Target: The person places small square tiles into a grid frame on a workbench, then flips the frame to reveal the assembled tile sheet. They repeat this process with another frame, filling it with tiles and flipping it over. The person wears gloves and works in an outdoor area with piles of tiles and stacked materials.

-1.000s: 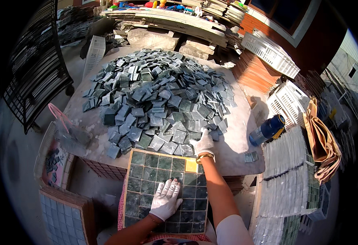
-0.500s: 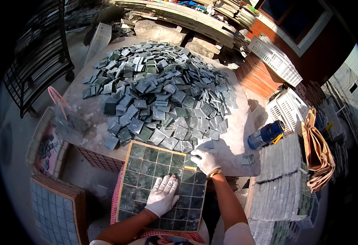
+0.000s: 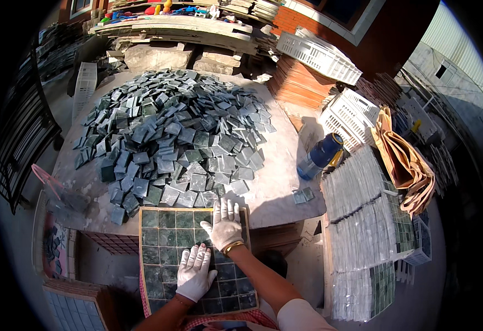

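A shallow wood-edged tray filled with a grid of square dark green stone tiles rests over my lap, its far edge against the work table. My left hand, in a white glove, lies flat on the middle tiles with fingers outstretched. Farther up, my right hand, gloved too and with a bracelet at the wrist, presses flat near the far right corner, thumb spread. Neither hand grips anything. The tiles under both palms are hidden. Just beyond the tray, a large heap of loose tiles spreads across the table.
A blue bottle stands on the table at the right, near two loose tiles. Wrapped tile stacks and folded brown paper lie farther right. White crates sit behind. A tile-sheet stack is lower left.
My right hand has gone from bent fingers at the tray's far right edge to lying flat on the tiles. My left hand stays on the tray. The whole view has swung.
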Tool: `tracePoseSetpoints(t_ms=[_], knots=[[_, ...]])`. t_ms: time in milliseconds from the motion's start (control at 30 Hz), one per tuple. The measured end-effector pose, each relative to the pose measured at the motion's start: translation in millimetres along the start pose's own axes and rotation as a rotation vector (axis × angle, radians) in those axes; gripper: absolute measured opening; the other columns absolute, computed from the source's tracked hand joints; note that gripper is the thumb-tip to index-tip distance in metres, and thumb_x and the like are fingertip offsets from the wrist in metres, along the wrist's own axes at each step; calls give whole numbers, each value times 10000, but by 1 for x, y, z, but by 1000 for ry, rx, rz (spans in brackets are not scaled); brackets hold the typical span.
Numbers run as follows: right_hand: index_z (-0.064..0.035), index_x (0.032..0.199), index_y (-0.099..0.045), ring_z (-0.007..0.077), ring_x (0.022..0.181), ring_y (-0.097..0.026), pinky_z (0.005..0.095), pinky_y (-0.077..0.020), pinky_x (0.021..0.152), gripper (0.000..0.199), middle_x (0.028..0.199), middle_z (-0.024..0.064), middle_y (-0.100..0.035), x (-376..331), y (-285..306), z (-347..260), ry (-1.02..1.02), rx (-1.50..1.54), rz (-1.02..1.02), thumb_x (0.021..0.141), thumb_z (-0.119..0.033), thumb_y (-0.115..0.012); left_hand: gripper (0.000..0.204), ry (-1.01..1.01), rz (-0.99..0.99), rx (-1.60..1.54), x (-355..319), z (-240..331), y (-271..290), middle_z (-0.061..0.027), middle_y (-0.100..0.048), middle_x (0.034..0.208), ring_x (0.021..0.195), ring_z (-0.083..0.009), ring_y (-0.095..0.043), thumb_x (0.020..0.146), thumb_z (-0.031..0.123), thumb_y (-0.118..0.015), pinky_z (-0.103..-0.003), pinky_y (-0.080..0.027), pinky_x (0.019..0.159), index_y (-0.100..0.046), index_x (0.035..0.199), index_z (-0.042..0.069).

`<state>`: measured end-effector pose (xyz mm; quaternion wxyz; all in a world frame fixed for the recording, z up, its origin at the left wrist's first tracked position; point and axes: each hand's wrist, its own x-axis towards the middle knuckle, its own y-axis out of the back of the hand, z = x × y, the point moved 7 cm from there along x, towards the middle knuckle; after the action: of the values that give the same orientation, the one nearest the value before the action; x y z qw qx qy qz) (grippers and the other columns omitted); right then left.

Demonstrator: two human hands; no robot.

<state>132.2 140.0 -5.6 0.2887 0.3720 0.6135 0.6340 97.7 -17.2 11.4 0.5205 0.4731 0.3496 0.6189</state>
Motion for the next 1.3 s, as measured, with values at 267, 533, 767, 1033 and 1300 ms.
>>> tracePoseSetpoints(t_ms=[267, 533, 767, 1033, 1300], knots=[[-75, 1407, -355, 287, 1386, -239, 453, -103, 1150, 719, 1480, 149, -293, -29, 10, -62, 598, 314, -76, 867, -525, -509, 625, -95, -72, -48, -51, 11, 8, -193, -465, 1346, 1272, -355, -411, 803, 432, -604, -518, -284, 1058, -505, 1281, 42], [31, 1385, -346, 361, 1367, -241, 489, -89, 1142, 799, 1460, 213, -303, -40, 7, 73, 49, 105, 93, 853, -546, -496, 827, 343, 11, 129, -85, -107, 53, -213, -343, 1439, 1308, -377, -361, 817, 580, -541, -507, -243, 1076, -358, 1393, 16], [61, 1335, -386, 377, 1341, -277, 522, -154, 1125, 807, 1427, 234, -328, -92, 24, -69, 441, 292, 92, 819, -538, -549, 875, 322, 162, -77, -98, -115, 41, -264, -314, 1430, 1310, -404, -342, 837, 538, -555, -480, -284, 1059, -255, 1411, -51], [-25, 1415, -292, 349, 1304, -375, 408, -333, 1073, 738, 1424, 202, -359, -106, 32, -180, 745, 1127, -153, 829, -294, -651, 822, 418, 110, -14, -104, -134, 14, -230, -260, 1472, 1369, -351, -272, 840, 385, -593, -462, -296, 1068, -199, 1429, -34], [75, 1327, -384, 412, 1287, -354, 507, -262, 1094, 761, 1390, 253, -369, -77, 37, -11, 160, 175, 249, 832, -469, -579, 838, 403, 115, -256, -96, -122, 41, -256, -304, 1439, 1324, -375, -330, 843, 347, -629, -419, -298, 1065, -186, 1429, -56]])
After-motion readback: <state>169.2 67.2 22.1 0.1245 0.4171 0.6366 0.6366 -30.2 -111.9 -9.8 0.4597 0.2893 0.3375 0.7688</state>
